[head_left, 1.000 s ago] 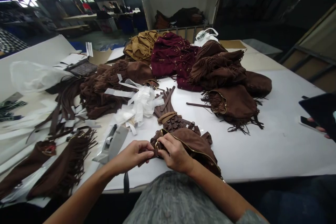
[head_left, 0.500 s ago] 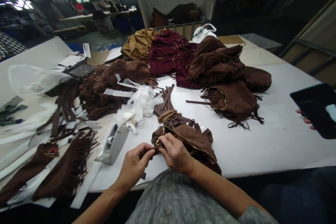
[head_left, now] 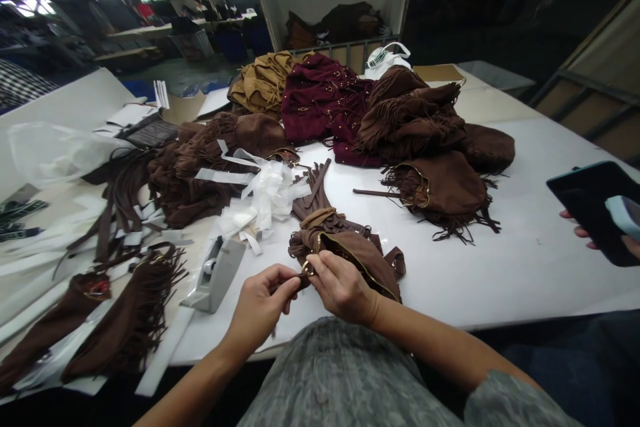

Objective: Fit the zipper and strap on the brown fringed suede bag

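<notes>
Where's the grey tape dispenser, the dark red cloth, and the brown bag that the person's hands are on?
Grey tape dispenser [head_left: 223,275]: head view, on its side wall.
Dark red cloth [head_left: 311,85]: head view, mid-heap.
Brown bag [head_left: 367,252]: head view, on its body beside the zip.

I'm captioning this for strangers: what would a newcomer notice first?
Across the table, a burgundy heap stands out beside a mustard pile. White strips lie tangled nearer, left of centre. In front, the left hand pinches a brown strap near a gold ring.
</notes>
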{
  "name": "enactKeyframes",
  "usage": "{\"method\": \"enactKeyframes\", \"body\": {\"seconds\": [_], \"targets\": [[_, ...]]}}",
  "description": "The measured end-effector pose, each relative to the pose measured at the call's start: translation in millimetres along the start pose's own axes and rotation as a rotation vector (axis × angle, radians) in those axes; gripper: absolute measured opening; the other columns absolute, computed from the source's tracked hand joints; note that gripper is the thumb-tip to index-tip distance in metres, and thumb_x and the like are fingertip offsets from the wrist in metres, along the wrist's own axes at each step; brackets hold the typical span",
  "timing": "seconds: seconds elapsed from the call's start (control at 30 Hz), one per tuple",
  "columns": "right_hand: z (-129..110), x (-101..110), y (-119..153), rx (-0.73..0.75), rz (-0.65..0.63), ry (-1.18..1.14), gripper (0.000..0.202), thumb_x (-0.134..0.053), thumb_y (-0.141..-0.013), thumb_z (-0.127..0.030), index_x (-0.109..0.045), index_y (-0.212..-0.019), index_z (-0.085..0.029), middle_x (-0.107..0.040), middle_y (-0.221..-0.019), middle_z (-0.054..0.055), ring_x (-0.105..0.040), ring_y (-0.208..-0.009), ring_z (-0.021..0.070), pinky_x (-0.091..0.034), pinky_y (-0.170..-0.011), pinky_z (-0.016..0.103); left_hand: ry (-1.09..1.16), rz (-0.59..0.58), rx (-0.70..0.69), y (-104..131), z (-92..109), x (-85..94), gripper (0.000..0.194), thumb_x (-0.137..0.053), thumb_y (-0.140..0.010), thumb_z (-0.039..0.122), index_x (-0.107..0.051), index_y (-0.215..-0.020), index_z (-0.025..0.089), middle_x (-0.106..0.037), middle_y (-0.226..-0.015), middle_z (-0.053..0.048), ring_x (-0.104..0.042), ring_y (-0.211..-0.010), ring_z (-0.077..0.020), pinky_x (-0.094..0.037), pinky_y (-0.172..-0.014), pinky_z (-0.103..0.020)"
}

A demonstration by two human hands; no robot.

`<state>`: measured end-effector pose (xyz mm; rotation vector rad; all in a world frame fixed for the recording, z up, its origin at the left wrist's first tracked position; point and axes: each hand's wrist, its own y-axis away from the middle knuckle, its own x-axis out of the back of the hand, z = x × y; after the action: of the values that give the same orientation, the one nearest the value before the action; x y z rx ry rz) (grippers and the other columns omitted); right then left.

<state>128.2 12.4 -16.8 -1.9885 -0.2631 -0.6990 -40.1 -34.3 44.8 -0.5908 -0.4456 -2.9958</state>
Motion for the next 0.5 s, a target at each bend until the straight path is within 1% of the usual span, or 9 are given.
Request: {"method": "enactKeyframes", "body": {"seconds": [0.03, 0.07, 0.13, 0.23, 0.3, 0.37, 0.43, 0.5], "targets": [[0, 0, 0, -0.005, 0.018, 0.001, 0.044, -0.045, -0.093, -0.014, -0.039, -0.136, -0.006, -0.061, -0.093, 0.015, -0.062, -0.085, 0.0254, -0.057, -0.075, 0.038, 0.048, -0.031, 0.037, -1, 2, -0.2, 0.024, -0.065, -0.077, 0.039, -0.064, -0.072, 0.016, -0.058, -0.055, 0.002, -0.048, -0.044, -0.0108, -0.037, -0.044, -0.022], [0, -1, -1, -0.013, 0.033, 0.000, 0.044, -0.046, -0.093, -0.013, -0.039, -0.136, -0.007, -0.062, -0.093, 0.015, -0.063, -0.086, 0.0254, -0.058, -0.076, 0.038, 0.066, -0.036, 0.050, -1, 3, -0.6, 0.024, -0.065, -0.077, 0.039, -0.064, -0.072, 0.016, -0.058, -0.055, 0.002, -0.048, -0.043, -0.0108, -0.037, -0.043, -0.022], [0, -4, -2, -0.033, 0.060, -0.004, 0.044, -0.047, -0.092, -0.013, -0.040, -0.135, -0.006, -0.062, -0.093, 0.015, -0.063, -0.088, 0.0253, -0.058, -0.078, 0.037, -0.002, 0.026, 0.000, -4, 4, -2.0, 0.022, -0.064, -0.078, 0.037, -0.064, -0.073, 0.016, -0.059, -0.056, 0.001, -0.050, -0.045, -0.0120, -0.038, -0.045, -0.024], [4, -6, -5, -0.038, 0.072, 0.003, 0.042, -0.049, -0.092, -0.013, -0.042, -0.133, -0.007, -0.061, -0.093, 0.015, -0.063, -0.087, 0.0247, -0.057, -0.078, 0.036, -0.261, 0.189, -0.212, -7, 6, -3.9, 0.016, -0.060, -0.083, 0.032, -0.067, -0.077, 0.019, -0.066, -0.065, -0.002, -0.058, -0.056, -0.0170, -0.046, -0.058, -0.028], [8, -5, -8, -0.019, 0.059, 0.005, 0.041, -0.047, -0.094, -0.014, -0.041, -0.133, -0.008, -0.061, -0.092, 0.014, -0.062, -0.084, 0.0238, -0.057, -0.076, 0.036, -0.424, 0.252, -0.361, -10, 8, -3.5, 0.015, -0.057, -0.085, 0.029, -0.068, -0.082, 0.020, -0.072, -0.077, -0.005, -0.064, -0.070, -0.0210, -0.048, -0.071, -0.031], [12, -3, -10, 0.012, 0.043, 0.012, 0.040, -0.045, -0.095, -0.015, -0.040, -0.133, -0.008, -0.060, -0.089, 0.013, -0.062, -0.081, 0.0234, -0.057, -0.073, 0.036, -0.531, 0.245, -0.439, -14, 10, -1.3, 0.015, -0.056, -0.086, 0.028, -0.068, -0.083, 0.020, -0.073, -0.082, -0.006, -0.066, -0.076, -0.0225, -0.047, -0.076, -0.031], [15, -2, -11, 0.035, 0.022, 0.027, 0.039, -0.044, -0.095, -0.016, -0.041, -0.133, -0.007, -0.059, -0.086, 0.012, -0.061, -0.079, 0.0234, -0.056, -0.070, 0.036, -0.583, 0.205, -0.434, -17, 14, 2.4, 0.017, -0.055, -0.087, 0.028, -0.068, -0.081, 0.020, -0.073, -0.077, -0.005, -0.065, -0.071, -0.0216, -0.046, -0.073, -0.030], [17, -2, -12, 0.045, -0.015, 0.040, 0.036, -0.043, -0.096, -0.017, -0.043, -0.130, -0.007, -0.059, -0.086, 0.012, -0.060, -0.079, 0.0233, -0.055, -0.069, 0.036, -0.586, 0.169, -0.406, -22, 19, 6.8, 0.016, -0.056, -0.085, 0.027, -0.069, -0.078, 0.021, -0.071, -0.072, -0.004, -0.064, -0.066, -0.0206, -0.045, -0.069, -0.029]]}}
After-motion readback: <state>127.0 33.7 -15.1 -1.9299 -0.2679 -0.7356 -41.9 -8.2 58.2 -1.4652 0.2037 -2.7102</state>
